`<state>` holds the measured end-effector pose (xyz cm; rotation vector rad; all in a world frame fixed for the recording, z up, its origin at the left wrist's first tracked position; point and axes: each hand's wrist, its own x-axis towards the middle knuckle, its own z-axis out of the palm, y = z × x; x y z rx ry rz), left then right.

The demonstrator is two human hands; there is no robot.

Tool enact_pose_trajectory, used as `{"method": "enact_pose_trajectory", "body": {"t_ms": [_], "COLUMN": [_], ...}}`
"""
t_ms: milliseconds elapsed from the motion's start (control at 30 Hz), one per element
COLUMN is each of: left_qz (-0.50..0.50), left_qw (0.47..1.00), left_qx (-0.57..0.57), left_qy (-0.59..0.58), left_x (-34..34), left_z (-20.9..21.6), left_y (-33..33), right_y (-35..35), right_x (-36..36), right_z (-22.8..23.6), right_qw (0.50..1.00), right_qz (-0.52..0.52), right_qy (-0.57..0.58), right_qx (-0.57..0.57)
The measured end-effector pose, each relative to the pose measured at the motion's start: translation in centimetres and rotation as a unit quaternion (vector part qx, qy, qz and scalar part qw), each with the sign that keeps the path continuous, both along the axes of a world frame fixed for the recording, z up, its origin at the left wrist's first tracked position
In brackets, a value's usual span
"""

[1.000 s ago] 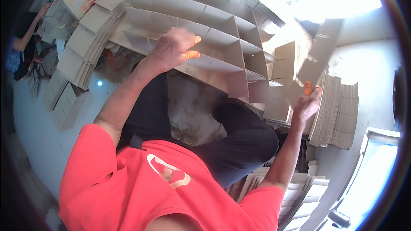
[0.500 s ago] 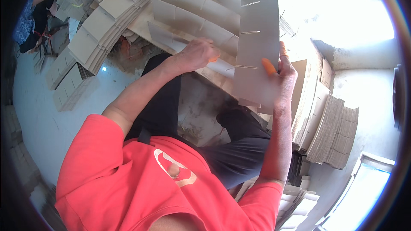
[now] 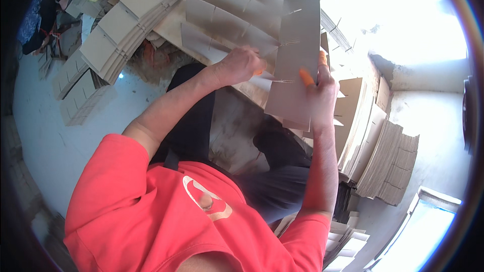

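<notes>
On the left, fanned stacks of slotted cardboard sheets (image 3: 118, 27) lay beside long cardboard dividers (image 3: 227, 17) standing on edge in rows. The left hand (image 3: 242, 65) was curled by the nearest divider; its fingertips were hidden, so whether it gripped anything could not be told. Just right of it, apart from it, a slotted cardboard strip (image 3: 297, 32) stood tilted across the dividers' right ends, its slots on the left edge. It looked light, dry and fairly stiff, though likely to crease or tear at the slots. The uncut right edge seemed the sound hold, and there the right hand (image 3: 325, 90) pinched it, an orange finger cover (image 3: 305, 77) on the thumb. Further right leaned stacked cardboard (image 3: 388, 166).
</notes>
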<state>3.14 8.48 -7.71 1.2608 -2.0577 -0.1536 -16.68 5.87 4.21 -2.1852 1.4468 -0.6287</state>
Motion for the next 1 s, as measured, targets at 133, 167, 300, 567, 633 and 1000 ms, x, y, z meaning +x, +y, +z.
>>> {"method": "enact_pose_trajectory", "body": {"t_ms": [133,167,300,567,633,1000], "left_qz": [-0.026,-0.033,-0.033,-0.011,-0.016,-0.014], "left_qw": [1.0,0.999,0.999,0.999,0.999,0.999], "left_qx": [-0.008,-0.006,-0.006,0.016,0.023,0.022], "left_qy": [-0.013,-0.01,0.012,0.027,0.03,0.027], "left_x": [0.0,0.0,-0.1,-0.1,-0.2,-0.6], "left_z": [-0.2,0.0,0.0,0.3,0.3,0.2], "left_y": [0.0,0.1,0.2,-0.7,-0.8,-0.9], "right_y": [0.3,0.1,-1.4,-3.2,-3.2,-4.2], "right_x": [0.3,0.3,0.5,0.8,0.7,2.1], "right_z": [-0.4,-0.7,-2.4,-3.9,-4.3,-1.3], "right_qw": [0.986,0.956,0.813,0.969,0.966,0.967], "right_qz": [-0.045,-0.064,-0.132,-0.035,-0.043,0.105], "right_qy": [-0.101,-0.212,-0.429,-0.065,-0.091,0.232], "right_qx": [0.121,0.193,0.372,0.234,0.236,-0.026]}}
